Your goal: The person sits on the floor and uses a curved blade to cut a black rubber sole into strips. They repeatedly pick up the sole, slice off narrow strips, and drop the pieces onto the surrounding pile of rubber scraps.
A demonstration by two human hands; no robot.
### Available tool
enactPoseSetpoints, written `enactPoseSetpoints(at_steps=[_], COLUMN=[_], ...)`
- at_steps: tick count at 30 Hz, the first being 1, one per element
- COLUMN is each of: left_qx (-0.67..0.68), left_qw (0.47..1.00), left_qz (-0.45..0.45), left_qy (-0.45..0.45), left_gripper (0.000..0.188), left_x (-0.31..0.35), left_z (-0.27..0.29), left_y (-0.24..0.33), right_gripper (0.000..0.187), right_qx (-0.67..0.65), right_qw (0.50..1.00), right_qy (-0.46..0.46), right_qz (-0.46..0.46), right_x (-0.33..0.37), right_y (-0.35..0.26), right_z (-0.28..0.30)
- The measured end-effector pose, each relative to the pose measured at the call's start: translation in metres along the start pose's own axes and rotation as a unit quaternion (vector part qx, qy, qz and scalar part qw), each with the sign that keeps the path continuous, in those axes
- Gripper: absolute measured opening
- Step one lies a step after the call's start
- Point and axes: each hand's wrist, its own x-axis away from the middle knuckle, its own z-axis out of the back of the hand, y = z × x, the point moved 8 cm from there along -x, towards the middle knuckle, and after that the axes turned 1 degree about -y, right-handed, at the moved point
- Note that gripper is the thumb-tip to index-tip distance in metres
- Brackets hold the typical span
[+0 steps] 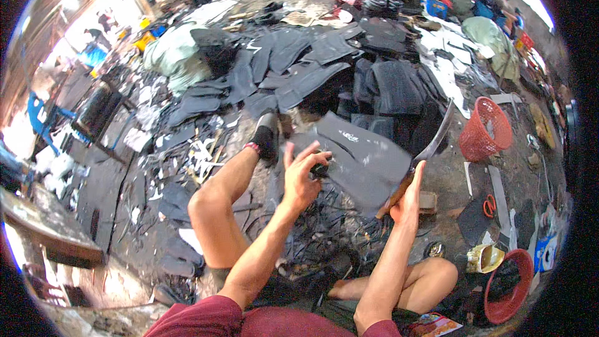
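I sit on the floor, both forearms reaching forward. A dark grey flat sheet (365, 155) with a small white mark and a slit is in front of me, its edges smeared by motion. My left hand (302, 178) is at its left edge, fingers spread, with a small dark thing at the fingertips; whether it touches them I cannot tell. My right hand (407, 203) is by the sheet's lower right corner, fingers stretched straight. A curved metal blade (438, 134) rises just beyond it, over a wooden block (427, 203). Brown wood shows beside the right palm.
Beyond my feet lies a heap of black cut sheets (274, 62). To the right are a red basket (484, 128), orange-handled scissors (490, 206), a tin (485, 258) and a red tub (524, 287). Dark strips litter the floor. A wooden bench edge (68, 253) is left; people sit far off.
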Motion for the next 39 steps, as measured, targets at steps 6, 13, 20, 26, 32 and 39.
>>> enactPoseSetpoints(at_steps=[6, 13, 20, 26, 32, 39], left_qx=[0.145, -0.048, 0.341, 0.427, 0.417, 0.385], left_qw=[0.972, 0.942, 0.845, 0.730, 0.707, 0.729], left_qz=[0.109, -0.017, 0.406, 0.513, 0.532, 0.531], left_qy=[0.151, -0.331, -0.075, 0.145, 0.208, 0.193], left_gripper=[0.067, 0.112, 0.053, 0.045, 0.051, 0.055], left_x=[0.049, 0.033, 0.113, 0.123, 0.136, 0.151], left_z=[0.161, 0.150, 0.121, 0.112, 0.122, 0.119], left_y=[0.022, 0.097, -0.010, -0.013, -0.017, -0.019], right_gripper=[0.053, 0.037, 0.050, 0.042, 0.031, 0.030], right_qx=[0.128, 0.401, 0.549, 0.588, 0.644, 0.681], right_qw=[0.982, 0.891, 0.775, 0.796, 0.756, 0.719], right_qy=[0.010, -0.186, 0.068, -0.073, -0.105, -0.128], right_qz=[0.139, 0.103, 0.306, 0.121, 0.050, 0.053], right_x=[0.091, 0.095, 0.113, 0.226, 0.264, 0.241], right_y=[0.013, -0.018, -0.056, 0.069, 0.098, 0.111], right_z=[-0.052, -0.082, -0.048, -0.023, 0.005, -0.010])
